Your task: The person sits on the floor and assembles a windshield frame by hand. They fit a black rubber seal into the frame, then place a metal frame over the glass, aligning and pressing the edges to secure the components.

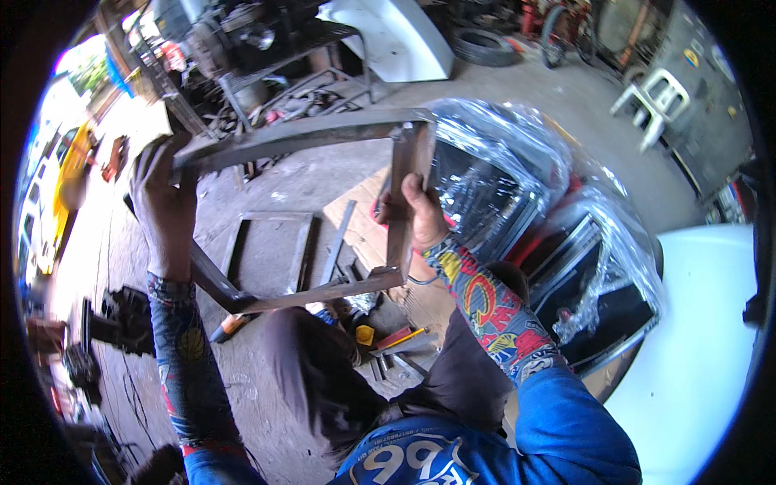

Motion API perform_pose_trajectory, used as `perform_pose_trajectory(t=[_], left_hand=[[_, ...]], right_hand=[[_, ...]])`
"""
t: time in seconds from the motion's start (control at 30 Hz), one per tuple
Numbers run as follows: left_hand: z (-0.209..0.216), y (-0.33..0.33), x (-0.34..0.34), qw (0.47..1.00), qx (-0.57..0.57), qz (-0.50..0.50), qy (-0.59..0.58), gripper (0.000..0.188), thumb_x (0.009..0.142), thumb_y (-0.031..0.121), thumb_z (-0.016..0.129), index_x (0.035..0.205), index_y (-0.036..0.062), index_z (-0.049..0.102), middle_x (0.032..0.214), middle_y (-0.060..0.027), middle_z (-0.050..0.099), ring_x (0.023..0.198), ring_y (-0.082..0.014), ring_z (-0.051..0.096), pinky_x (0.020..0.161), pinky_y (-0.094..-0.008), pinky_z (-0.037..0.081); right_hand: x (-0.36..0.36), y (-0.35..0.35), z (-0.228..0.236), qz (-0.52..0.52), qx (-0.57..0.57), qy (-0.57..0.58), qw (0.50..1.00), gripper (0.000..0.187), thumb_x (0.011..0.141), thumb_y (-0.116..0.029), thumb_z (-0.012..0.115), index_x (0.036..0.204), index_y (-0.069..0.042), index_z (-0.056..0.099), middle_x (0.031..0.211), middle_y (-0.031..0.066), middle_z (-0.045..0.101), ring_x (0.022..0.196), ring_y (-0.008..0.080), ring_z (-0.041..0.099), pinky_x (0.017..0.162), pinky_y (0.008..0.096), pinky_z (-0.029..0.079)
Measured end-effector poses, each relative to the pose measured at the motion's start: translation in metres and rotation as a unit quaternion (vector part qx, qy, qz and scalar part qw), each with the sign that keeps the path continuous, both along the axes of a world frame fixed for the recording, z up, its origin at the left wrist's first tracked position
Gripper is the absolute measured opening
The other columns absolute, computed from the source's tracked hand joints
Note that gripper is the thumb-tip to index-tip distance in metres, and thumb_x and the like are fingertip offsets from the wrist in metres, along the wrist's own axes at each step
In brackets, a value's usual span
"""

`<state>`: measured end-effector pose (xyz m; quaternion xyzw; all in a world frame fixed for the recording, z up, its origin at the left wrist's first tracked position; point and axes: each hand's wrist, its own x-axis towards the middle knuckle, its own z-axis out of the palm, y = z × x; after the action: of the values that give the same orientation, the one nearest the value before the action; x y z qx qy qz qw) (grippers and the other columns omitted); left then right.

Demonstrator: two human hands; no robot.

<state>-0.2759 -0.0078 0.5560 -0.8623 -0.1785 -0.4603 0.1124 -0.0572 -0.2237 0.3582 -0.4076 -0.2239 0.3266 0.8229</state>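
Note:
A rectangular frame of welded angle iron is held up in front of me, above my knees. My left hand, gloved, is closed round its upper left corner. On the opposite side my right hand grips the right bar, thumb toward me and fingers behind it. Through the frame's opening a second metal frame shows, lying on the concrete floor. Beside it, a loose flat steel bar rests partly on a sheet of cardboard.
Plastic-wrapped panels lie close on my right, beside a white car panel. Between my legs are a yellow tape measure and metal offcuts. Farther off are a tyre, a white plastic stool and a cluttered metal workbench.

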Motion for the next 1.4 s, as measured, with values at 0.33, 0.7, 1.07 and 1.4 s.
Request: perform_pose_trajectory(t=[0.33,0.7,1.07,1.4], left_hand=[[-0.175,-0.053,0.083,0.893,-0.422,-0.147,0.053,0.034,0.088,0.018,0.073,0.115,0.0008,0.06,0.113,-0.0085,0.06,0.104,-0.0211,0.057,0.092,-0.0305,0.043],[-0.257,0.078,0.132,0.772,-0.613,-0.165,0.006,0.065,0.09,0.043,0.07,0.128,-0.0067,0.049,0.118,-0.0144,0.058,0.11,-0.0218,0.053,0.098,-0.0314,0.041],[-0.308,0.052,0.256,0.665,-0.716,-0.172,0.122,0.043,0.097,0.046,0.058,0.084,0.0045,0.063,0.069,-0.0019,0.06,0.056,-0.0116,0.057,0.052,-0.0276,0.046],[-0.35,0.042,0.306,0.745,-0.643,-0.111,0.137,0.049,0.094,0.044,0.063,0.089,-0.0042,0.07,0.067,-0.0051,0.063,0.057,-0.0134,0.057,0.055,-0.0312,0.046]], right_hand=[[0.015,-0.033,-0.025,-0.096,-0.053,0.087,0.99,0.049,0.087,-0.054,0.068,0.078,-0.006,0.061,0.067,0.0029,0.058,0.054,0.0126,0.056,0.049,0.027,0.047],[0.051,-0.117,-0.048,-0.144,-0.108,0.091,0.979,0.057,0.08,-0.053,0.074,0.096,-0.001,0.06,0.08,0.0068,0.059,0.065,0.017,0.058,0.059,0.0341,0.051],[0.067,-0.149,-0.046,-0.255,-0.186,0.228,0.921,0.076,0.071,-0.082,0.062,0.094,-0.01,0.055,0.076,0.0025,0.05,0.066,0.0212,0.052,0.064,0.0392,0.046],[0.085,-0.147,-0.077,-0.376,-0.235,0.249,0.861,0.076,0.079,-0.08,0.054,0.103,-0.008,0.053,0.083,0.006,0.057,0.07,0.0237,0.058,0.066,0.0394,0.048]])
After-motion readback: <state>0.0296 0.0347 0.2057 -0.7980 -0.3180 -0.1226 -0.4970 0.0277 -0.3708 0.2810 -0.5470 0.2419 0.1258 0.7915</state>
